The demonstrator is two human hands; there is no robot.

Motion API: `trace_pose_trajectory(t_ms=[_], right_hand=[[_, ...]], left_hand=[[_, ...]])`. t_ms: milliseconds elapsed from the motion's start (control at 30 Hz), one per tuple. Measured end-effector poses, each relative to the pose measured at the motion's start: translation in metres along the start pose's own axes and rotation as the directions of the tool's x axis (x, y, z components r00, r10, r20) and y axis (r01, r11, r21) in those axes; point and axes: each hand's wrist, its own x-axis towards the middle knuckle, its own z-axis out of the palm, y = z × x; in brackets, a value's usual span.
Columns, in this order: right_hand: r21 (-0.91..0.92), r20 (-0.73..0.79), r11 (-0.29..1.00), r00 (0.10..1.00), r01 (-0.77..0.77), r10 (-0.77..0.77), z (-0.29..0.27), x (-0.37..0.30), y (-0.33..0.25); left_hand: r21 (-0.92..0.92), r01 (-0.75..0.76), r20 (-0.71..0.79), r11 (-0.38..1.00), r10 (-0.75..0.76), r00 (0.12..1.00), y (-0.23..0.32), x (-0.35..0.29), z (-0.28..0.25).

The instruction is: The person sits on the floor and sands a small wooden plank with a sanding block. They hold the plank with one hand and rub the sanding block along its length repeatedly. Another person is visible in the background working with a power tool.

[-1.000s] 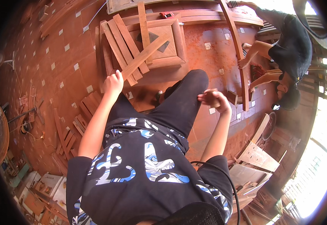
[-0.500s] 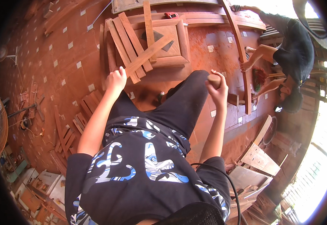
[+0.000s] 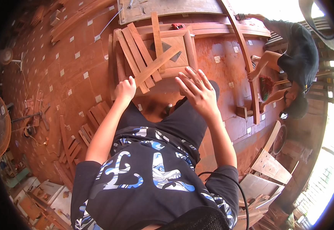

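My left hand (image 3: 125, 89) is closed round the near end of a flat wooden slat (image 3: 157, 66). This slat runs away to the right, across several other slats (image 3: 136, 53) lying on a panelled wooden piece (image 3: 176, 73). Over its near right corner, my right hand (image 3: 199, 92) shows its back, fingers stretched and a little apart. A brown edge peeks out under those fingers, seemingly the rounded brown block from before; most of it is hidden. A dark, flat, pointed piece (image 3: 175, 56) lies on the panel beneath the slats.
A person (image 3: 299, 50) at the right bends over a long wooden beam (image 3: 247, 65). A red tool (image 3: 178, 26) rests beyond the panel. Stacked wood (image 3: 94, 119) lies at my left, a fan (image 3: 0, 124) farther left. Boards and scraps (image 3: 264, 172) fill the lower right.
My right hand has swung left toward the panel and turned over, its fingers now extended. The left hand keeps its grip on the slat. The whole view has shifted slightly.
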Motion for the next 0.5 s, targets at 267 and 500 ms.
trace_pose_trajectory(t_ms=[267,500], right_hand=[[0.438,-0.004,0.823,0.915,-0.362,0.404,0.057,0.035,0.005],[0.359,-0.202,0.739,0.726,-0.570,0.658,0.150,0.087,0.032]], left_hand=[[-0.086,-0.005,-0.076,0.996,-0.001,0.997,-0.008,-0.004,0.011],[-0.117,-0.031,-0.080,0.993,0.022,0.997,-0.001,-0.011,0.002]])
